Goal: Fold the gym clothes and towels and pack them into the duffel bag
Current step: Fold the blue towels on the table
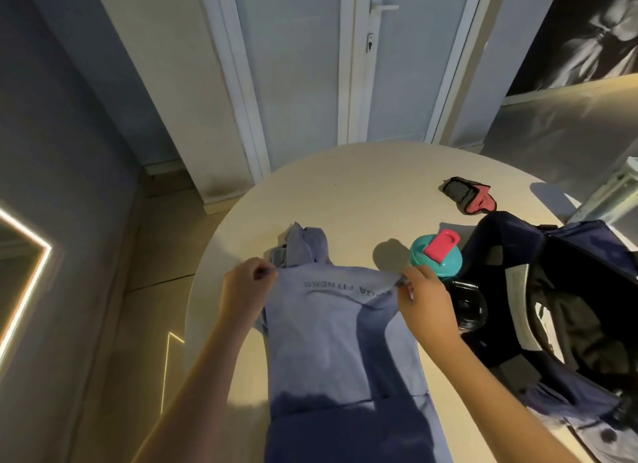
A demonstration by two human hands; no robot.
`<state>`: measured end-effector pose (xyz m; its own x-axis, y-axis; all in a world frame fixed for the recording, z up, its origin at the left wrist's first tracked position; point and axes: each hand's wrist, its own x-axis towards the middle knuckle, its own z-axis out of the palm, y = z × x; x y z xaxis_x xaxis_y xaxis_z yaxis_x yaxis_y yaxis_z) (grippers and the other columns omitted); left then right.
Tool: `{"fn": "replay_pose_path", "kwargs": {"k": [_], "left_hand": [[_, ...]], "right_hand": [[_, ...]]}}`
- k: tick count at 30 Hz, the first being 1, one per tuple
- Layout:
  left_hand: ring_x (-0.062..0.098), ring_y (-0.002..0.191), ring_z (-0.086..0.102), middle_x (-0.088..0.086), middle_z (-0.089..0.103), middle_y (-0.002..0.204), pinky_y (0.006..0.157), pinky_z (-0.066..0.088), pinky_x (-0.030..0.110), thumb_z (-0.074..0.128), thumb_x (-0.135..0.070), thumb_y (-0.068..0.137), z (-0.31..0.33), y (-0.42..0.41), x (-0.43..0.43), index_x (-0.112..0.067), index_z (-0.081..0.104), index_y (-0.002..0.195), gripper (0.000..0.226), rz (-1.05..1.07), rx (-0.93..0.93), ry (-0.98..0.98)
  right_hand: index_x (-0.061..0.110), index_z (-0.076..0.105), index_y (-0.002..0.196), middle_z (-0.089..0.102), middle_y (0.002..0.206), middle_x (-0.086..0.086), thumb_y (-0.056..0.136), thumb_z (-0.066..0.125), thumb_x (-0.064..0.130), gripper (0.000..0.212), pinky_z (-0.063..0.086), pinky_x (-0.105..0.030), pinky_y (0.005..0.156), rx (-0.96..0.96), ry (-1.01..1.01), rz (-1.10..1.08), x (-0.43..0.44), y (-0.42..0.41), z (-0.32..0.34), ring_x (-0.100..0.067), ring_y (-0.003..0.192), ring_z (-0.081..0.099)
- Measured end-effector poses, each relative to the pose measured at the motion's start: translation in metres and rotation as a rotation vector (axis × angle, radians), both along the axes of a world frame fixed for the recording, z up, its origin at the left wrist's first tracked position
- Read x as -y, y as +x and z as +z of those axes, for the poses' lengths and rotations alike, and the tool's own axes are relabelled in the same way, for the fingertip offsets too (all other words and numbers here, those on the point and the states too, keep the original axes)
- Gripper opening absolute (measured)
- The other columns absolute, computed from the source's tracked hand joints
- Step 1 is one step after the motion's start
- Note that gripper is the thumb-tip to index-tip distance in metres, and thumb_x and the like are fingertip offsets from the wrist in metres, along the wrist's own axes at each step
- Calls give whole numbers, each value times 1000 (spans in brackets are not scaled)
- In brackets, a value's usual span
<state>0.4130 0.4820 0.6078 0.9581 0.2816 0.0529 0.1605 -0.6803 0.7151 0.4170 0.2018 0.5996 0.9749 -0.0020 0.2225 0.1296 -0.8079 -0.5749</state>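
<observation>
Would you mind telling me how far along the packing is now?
Done: the duffel bag lies open, something dark and white inside. In hand: left hand and right hand pinch the blue garment, spread on the table. Left: folding and packing it, plus the pink-and-black item beyond.

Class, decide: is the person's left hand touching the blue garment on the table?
Touching. The head view shows the left hand pinching a far corner of the blue garment, with the fabric gathered between thumb and fingers.
</observation>
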Motion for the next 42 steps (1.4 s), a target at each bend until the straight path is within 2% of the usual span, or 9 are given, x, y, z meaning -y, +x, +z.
{"fn": "replay_pose_path", "kwargs": {"k": [5, 11, 16, 22, 27, 32, 36, 39, 42], "left_hand": [[9, 65, 54, -1, 59, 71, 56, 35, 14, 63, -8, 86, 5, -75, 21, -12, 65, 81, 6, 13, 51, 13], [9, 70, 57, -4, 61, 75, 62, 39, 16, 69, -11, 83, -11, -155, 38, -10, 68, 83, 2, 86, 71, 46], [3, 70, 55, -7, 61, 76, 68, 40, 16, 71, -10, 82, -27, -213, 50, -10, 70, 84, 3, 116, 31, 59], [16, 64, 58, 6, 66, 70, 59, 36, 9, 75, 10, 67, -48, -262, 56, -1, 71, 74, 14, 104, 41, 118], [16, 59, 57, -1, 62, 65, 55, 38, 13, 76, 12, 60, -76, -295, 56, -4, 69, 66, 18, 69, -4, 144], [14, 65, 60, 3, 66, 72, 62, 46, 20, 73, 7, 67, -106, -312, 57, -4, 71, 71, 11, 25, -112, 132], [11, 74, 60, -8, 61, 79, 65, 46, 21, 75, -1, 62, -132, -321, 57, -10, 71, 69, 12, -115, -170, 152], [3, 99, 54, -12, 60, 104, 71, 53, 26, 76, -30, 49, -150, -331, 56, -19, 71, 86, 38, -188, -214, 252], [5, 104, 48, -13, 52, 112, 63, 55, 29, 78, -28, 41, -151, -338, 56, -26, 63, 93, 55, -244, -221, 274]], "right_hand": [[-3, 66, 91, 62, 96, -16, 83, 63, -3, 8, 38, -28, 67, 33, 84, -45, 30, -65, -1, -34, 78, 60], [5, 71, 85, 67, 91, -9, 78, 71, 0, 8, 39, -25, 64, 55, 72, -19, 55, -129, -18, -28, 72, 64], [8, 70, 81, 62, 95, -4, 77, 73, 3, 8, 39, -25, 62, -23, 56, 70, 73, -174, -37, -17, 65, 54], [9, 70, 80, 61, 93, -6, 76, 74, 4, 8, 39, -25, 61, -127, -13, 176, 88, -212, -57, -25, 69, 62], [10, 71, 87, 60, 100, -3, 81, 71, 11, 5, 40, -23, 67, -209, -51, 197, 97, -232, -77, -24, 80, 64], [13, 73, 91, 59, 107, 0, 85, 66, 16, 9, 43, -25, 68, -283, -99, 216, 103, -246, -100, -21, 93, 63], [21, 74, 91, 63, 109, 2, 83, 61, 25, 15, 50, -30, 71, -325, -233, 306, 105, -259, -117, -24, 98, 61], [27, 70, 85, 67, 106, 2, 68, 53, 47, 31, 52, -27, 62, -317, -319, 328, 108, -273, -123, -21, 82, 64], [30, 68, 94, 65, 118, 0, 63, 58, 49, 38, 54, -35, 71, -322, -415, 310, 109, -284, -124, -20, 102, 54]]}}
